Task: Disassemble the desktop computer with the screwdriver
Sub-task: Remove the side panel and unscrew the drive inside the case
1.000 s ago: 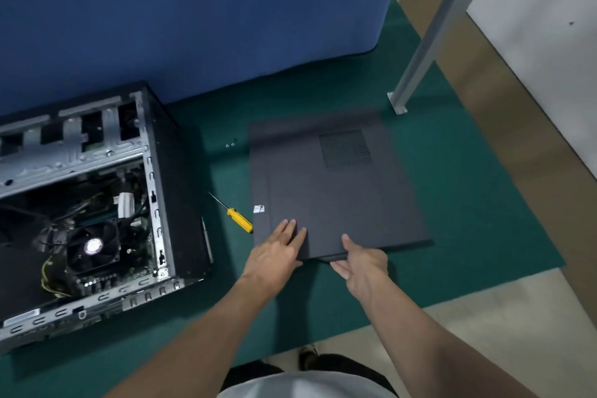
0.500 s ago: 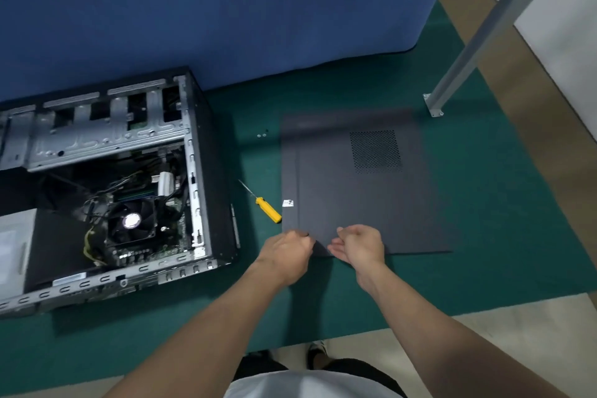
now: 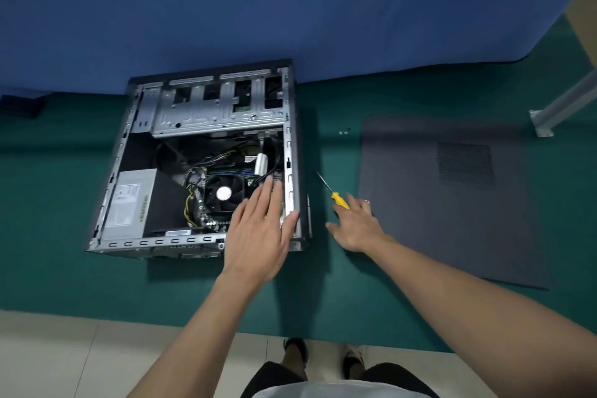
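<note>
The right hand (image 3: 357,226) reaches with fingers spread, not yet closed, for the yellow screwdriver (image 3: 336,195) at its fingertips. The left hand (image 3: 261,223), open, hovers over the opened computer case (image 3: 206,155), likely to steady it. The side panel (image 3: 452,203) lies beyond, out of the way.

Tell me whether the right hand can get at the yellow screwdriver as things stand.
Probably yes. The right hand is open just beside the screwdriver, its fingers at the yellow handle. The tool lies loose on the green mat with nothing over it.
</note>
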Demonstrator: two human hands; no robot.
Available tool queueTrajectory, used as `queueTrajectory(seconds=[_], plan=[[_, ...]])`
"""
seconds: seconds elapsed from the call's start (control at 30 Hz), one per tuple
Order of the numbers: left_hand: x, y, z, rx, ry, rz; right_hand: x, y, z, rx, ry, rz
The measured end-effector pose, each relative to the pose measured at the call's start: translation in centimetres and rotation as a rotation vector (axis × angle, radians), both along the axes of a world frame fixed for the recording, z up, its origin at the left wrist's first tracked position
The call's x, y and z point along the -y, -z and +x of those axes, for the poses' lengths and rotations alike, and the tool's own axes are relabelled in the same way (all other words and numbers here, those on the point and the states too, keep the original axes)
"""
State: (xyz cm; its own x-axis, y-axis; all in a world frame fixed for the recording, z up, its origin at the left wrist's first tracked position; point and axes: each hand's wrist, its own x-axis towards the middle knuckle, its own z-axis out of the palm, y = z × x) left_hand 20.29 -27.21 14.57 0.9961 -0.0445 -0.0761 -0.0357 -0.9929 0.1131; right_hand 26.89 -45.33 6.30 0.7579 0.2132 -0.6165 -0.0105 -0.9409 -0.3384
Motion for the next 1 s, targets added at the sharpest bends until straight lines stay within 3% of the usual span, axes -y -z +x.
queueTrajectory(seconds=[0.1, 0.23, 0.37, 0.5, 0.67, 0.83, 1.0], plan=[[-1.1, 0.7, -0.1, -0.135, 0.015, -0.028, -0.7, 0.4, 0.1, 0.033, -0.057, -0.129], [-1.4, 0.6, 0.7, -0.239, 0.040, -0.099, -1.7, 0.4, -0.2, 0.269, -0.081, -0.240], [-1.7, 0.4, 1.1, -0.309, 0.046, -0.134, -2.9, -0.2, -0.4, 0.285, -0.027, -0.272], [-1.6, 0.6, 0.8, -0.248, 0.075, -0.175, -3.6, -1.9, -0.2, 0.263, 0.261, -0.091], [-2.3, 0.6, 1.5, -0.162, 0.175, -0.254, -3.4, -6.3, 0.6, 0.437, 0.590, 0.266], [-3.5, -0.2, 4.5, -0.065, 0.284, -0.259, -2.9, -11.7, 2.0, 0.528, 0.624, 0.506], [-3.8, -1.1, 8.9, -0.182, 0.127, -0.186, -2.9, -15.2, 5.0, 0.591, 0.597, 0.534]])
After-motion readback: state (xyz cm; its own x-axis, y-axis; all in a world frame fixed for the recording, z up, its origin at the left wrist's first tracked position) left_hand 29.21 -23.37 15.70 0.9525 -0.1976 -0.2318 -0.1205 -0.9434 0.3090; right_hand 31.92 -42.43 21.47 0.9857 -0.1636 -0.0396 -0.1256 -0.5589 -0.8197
